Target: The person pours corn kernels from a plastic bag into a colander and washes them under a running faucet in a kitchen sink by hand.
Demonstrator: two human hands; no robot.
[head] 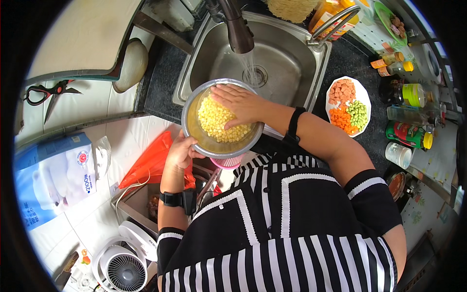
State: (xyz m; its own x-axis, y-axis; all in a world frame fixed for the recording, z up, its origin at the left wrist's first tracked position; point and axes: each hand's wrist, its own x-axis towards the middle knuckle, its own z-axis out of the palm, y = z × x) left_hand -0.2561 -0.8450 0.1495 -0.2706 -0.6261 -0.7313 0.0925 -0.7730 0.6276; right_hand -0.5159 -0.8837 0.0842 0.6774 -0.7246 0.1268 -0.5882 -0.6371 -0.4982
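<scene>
My left hand (182, 149) grips the rim of a round metal bowl (194, 140) from the lower left. Yellow corn kernels (219, 124) lie in the bowl, apparently with some water around them. My right hand (237, 103) rests flat over the kernels at the bowl's upper right, fingers extended and slightly apart. The bowl is held at the near edge of a stainless steel sink (288, 69). A dark faucet (240, 33) runs a stream of water into the sink, beyond the bowl.
Right of the sink, a white plate (330, 104) holds diced pinkish meat, diced carrot and green bean pieces. Several bottles and jars (410, 135) line the right counter. A thin curved tap (335, 23) stands at the sink's corner. Scissors (53, 94) hang at left; a fan (126, 270) sits lower left.
</scene>
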